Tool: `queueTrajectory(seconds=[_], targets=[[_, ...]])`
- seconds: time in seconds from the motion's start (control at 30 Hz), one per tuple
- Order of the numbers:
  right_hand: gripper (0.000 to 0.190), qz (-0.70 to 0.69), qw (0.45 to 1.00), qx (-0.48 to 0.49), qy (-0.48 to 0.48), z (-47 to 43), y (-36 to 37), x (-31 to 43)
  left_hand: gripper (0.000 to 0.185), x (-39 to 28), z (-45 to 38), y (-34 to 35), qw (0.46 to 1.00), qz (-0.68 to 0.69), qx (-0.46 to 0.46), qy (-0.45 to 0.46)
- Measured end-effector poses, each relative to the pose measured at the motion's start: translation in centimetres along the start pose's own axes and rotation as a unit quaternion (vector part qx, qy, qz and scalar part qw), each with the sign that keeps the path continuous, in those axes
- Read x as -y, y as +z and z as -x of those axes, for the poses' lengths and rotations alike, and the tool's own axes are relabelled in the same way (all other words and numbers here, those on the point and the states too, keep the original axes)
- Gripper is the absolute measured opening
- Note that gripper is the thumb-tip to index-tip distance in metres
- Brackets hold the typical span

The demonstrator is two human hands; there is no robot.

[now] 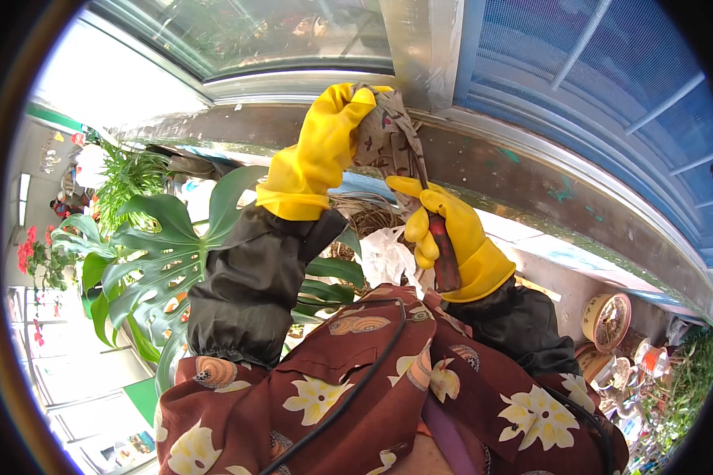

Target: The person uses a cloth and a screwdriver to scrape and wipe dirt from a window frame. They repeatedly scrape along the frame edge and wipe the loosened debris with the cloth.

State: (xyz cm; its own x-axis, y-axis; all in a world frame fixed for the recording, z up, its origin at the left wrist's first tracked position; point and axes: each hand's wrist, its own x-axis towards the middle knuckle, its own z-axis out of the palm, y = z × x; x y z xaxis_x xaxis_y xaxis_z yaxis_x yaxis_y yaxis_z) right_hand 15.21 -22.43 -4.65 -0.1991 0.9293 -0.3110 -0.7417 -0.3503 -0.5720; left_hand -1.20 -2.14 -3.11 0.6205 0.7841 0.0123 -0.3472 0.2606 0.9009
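My left hand [324, 145], in a yellow rubber glove, pinches the upper part of a crumpled grey-brown printed cloth [386, 136] at the window's lower frame. In a matching glove, my right hand [454, 228] grips what looks like a screwdriver [445, 255] by its worn red and black handle. The tool's thin dark shaft runs up along the cloth's right edge, and its tip is hidden. The cloth hangs between both hands, in front of the brown window ledge [487, 148]. Black sleeve covers reach up to both gloves.
Above the ledge are a glass window pane [297, 35] and a blue-looking screened window [570, 77]. A large monstera leaf [160, 249] spreads beside my left arm. A white plastic bag [386, 255] lies below my hands. Flower pots [607, 320] stand at the lower right.
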Motion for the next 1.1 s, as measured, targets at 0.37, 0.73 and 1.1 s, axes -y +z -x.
queueTrajectory(seconds=[0.37, 0.73, 1.1], targets=[[0.045, 0.064, 0.988, -0.071, -0.121, -2.5, 0.7, -1.1, 0.028, 1.8, -0.5, 0.5, 0.952, -0.273, -0.138, -0.011], [0.05, -0.064, 0.996, -0.048, -0.031, -4.3, 1.0, 0.0, 0.031, 2.1, -1.3, -0.8, 0.961, -0.248, -0.115, -0.044], [0.047, 0.037, 0.988, -0.082, -0.125, -3.5, 1.2, -1.6, 0.025, 0.5, 1.3, 1.1, 0.962, -0.272, -0.006, 0.008]])
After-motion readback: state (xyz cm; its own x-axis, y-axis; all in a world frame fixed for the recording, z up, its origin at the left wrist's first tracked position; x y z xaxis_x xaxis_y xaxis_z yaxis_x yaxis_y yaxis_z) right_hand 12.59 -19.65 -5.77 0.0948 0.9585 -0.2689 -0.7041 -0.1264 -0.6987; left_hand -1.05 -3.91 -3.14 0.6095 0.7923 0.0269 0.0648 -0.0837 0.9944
